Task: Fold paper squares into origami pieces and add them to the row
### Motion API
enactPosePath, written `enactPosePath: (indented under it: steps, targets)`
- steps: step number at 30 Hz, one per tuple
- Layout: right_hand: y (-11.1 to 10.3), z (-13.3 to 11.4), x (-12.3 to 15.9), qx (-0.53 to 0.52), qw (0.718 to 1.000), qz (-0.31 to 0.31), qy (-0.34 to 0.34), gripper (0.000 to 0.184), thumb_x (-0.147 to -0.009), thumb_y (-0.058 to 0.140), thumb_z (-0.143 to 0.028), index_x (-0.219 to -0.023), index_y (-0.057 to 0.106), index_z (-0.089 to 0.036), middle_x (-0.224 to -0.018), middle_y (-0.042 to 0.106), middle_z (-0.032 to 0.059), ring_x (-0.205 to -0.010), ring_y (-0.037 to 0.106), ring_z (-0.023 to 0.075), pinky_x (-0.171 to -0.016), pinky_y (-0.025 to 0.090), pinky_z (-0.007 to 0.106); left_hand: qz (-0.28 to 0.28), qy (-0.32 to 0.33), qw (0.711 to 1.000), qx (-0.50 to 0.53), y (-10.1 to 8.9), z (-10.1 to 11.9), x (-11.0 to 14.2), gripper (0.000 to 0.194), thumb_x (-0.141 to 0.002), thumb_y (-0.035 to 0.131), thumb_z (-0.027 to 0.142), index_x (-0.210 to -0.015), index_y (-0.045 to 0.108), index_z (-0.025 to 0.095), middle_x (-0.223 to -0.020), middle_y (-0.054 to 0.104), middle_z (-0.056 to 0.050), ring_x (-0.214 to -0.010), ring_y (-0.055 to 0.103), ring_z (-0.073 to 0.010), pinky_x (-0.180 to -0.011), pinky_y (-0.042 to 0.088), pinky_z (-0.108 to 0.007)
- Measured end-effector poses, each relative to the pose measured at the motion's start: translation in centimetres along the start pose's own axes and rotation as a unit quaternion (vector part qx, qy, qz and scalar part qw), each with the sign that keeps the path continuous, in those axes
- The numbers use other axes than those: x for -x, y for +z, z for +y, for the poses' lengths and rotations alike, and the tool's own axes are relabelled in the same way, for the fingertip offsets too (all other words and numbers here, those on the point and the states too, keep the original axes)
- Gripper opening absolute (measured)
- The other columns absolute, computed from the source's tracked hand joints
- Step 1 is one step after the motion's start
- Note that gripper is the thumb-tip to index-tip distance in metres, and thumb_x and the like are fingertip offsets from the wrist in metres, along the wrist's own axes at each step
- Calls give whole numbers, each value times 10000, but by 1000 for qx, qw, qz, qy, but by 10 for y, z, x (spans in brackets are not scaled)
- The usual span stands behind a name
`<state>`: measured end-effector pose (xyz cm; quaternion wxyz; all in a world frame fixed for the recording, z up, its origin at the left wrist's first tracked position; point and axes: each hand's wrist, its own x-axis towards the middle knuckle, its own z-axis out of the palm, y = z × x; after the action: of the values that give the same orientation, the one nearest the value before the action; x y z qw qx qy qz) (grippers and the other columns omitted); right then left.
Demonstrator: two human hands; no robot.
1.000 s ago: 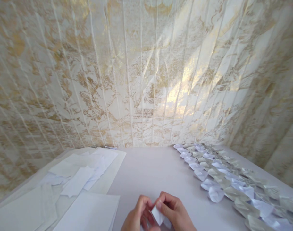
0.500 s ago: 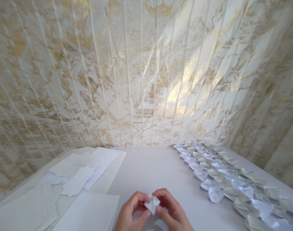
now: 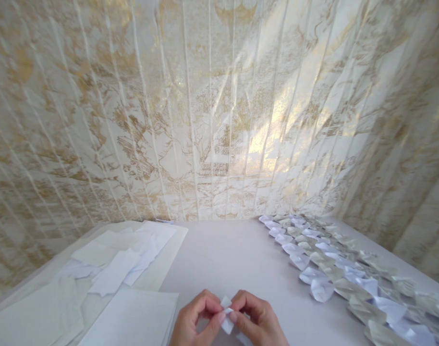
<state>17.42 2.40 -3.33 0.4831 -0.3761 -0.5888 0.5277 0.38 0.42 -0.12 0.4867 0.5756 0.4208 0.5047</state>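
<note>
At the bottom centre of the frame, we have the small folded paper (image 3: 227, 325) directly between our left hand (image 3: 196, 310) and right hand (image 3: 259, 311), its longer axis running up-down, each grip pinching one side, neither hand nearer.

No lettering, label, brand, number or sign could be read on the held paper (image 3: 227, 325), loose sheets (image 3: 115, 272), folded pieces (image 3: 322, 290) or patterned backdrop (image 3: 169, 120)
</note>
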Motion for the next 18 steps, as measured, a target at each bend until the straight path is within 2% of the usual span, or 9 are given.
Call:
enactPosePath:
  steps: [5, 11, 18]
  targets:
    - [5, -3, 2, -63, 997, -26, 18, 457, -772, 718, -607, -759, 581, -171, -654, 558, -21, -612, 476, 123, -604, 351, 254, 5, -35, 999, 27, 0, -3, 0, 431, -728, 727, 582, -658, 541, 199, -667, 520, 38, -656, 508, -140, -625, 394, -231]
    - [8, -5, 4, -140, 989, -44, 20, 486, -770, 735, -592, -1006, 574, -199, -671, 544, -39, -593, 485, 122, -580, 320, 253, -4, -55, 997, 62, 0, -4, -1, 493, -680, 752, 629, -690, 504, 203, -646, 495, 54, -631, 456, -124, -611, 342, -243]
    - [5, -6, 5, -137, 989, -47, 27, 478, -749, 761, -588, -979, 602, -200, -638, 486, -65, -551, 372, 86, -547, 253, 231, -27, -69, 993, 97, 1, -1, -1, 490, -650, 799, 590, -731, 512, 202, -672, 495, 56, -647, 446, -118, -611, 324, -242]
